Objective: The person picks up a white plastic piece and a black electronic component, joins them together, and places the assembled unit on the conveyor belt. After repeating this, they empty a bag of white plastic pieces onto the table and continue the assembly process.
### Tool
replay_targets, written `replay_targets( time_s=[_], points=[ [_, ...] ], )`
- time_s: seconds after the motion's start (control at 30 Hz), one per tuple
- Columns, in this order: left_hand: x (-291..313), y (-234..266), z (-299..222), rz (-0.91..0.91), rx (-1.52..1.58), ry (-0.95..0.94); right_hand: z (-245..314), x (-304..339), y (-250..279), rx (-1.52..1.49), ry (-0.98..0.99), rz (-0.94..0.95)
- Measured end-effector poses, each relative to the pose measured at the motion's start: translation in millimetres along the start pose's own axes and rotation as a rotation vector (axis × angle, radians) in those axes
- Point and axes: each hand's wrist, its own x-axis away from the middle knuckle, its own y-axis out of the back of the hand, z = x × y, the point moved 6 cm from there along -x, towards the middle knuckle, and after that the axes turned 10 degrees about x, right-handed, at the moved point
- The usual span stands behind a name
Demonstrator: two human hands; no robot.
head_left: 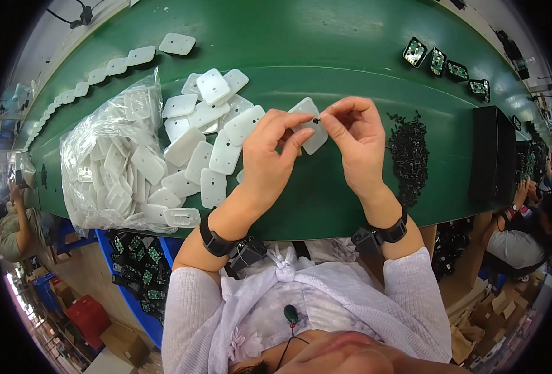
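Note:
Both my hands meet above the green table (338, 215), at a white plastic plate (315, 144) with rounded corners. My left hand (268, 156) is closed, its thumb and index finger at the plate's left side; its remaining fingers are partly hidden. From the other side my right hand (358, 146) pinches a small black part (316, 120) between thumb and index finger, over the plate's face. Whether the part sits in the plate's hole cannot be told. Left of my hands spreads a loose heap of similar white plates (225, 153). A pile of small black parts (408, 156) lies right of my right hand.
A clear plastic bag (111, 162) full of white plates stands at left. A row of plates (117, 66) curves along the far left. Black cases with circuit boards (438, 61) line the far right, beyond a black box (493, 153). A blue bin (129, 277) sits below the table's edge.

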Motion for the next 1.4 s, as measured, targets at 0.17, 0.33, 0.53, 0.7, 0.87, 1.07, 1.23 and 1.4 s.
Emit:
replay_targets(
  time_s=[0.17,0.33,0.53,0.7,0.87,1.07,1.23,1.4],
  points=[
    [0.7,5.7,-0.1,-0.023,-0.135,-0.153,5.5,1.8,-9.8,0.303,0.160,0.086],
    [-0.4,2.5,-6.1,-0.038,-0.082,-0.105,14.5,-1.5,-9.0,0.536,0.202,0.104],
    [2.4,0.6,-2.5,-0.020,0.042,-0.004,17.4,-3.0,-7.3,0.593,0.171,0.168],
    [3.4,1.3,16.1,-0.100,0.321,0.189,19.1,-1.8,-10.1,0.724,0.279,0.117],
    [7.8,-5.9,23.8,-0.006,0.460,0.260,15.7,0.2,-10.1,0.654,0.217,0.088],
    [4.8,-5.4,17.2,0.006,0.417,0.192,3.5,-3.7,-6.5,0.374,-0.024,0.167],
    [5.5,-1.4,12.6,-0.014,0.237,0.011,-2.3,-4.2,-9.5,0.103,-0.194,0.236],
    [3.2,3.4,9.7,0.004,0.009,-0.082,-6.2,1.1,-12.7,0.067,-0.215,0.221]
  ],
)
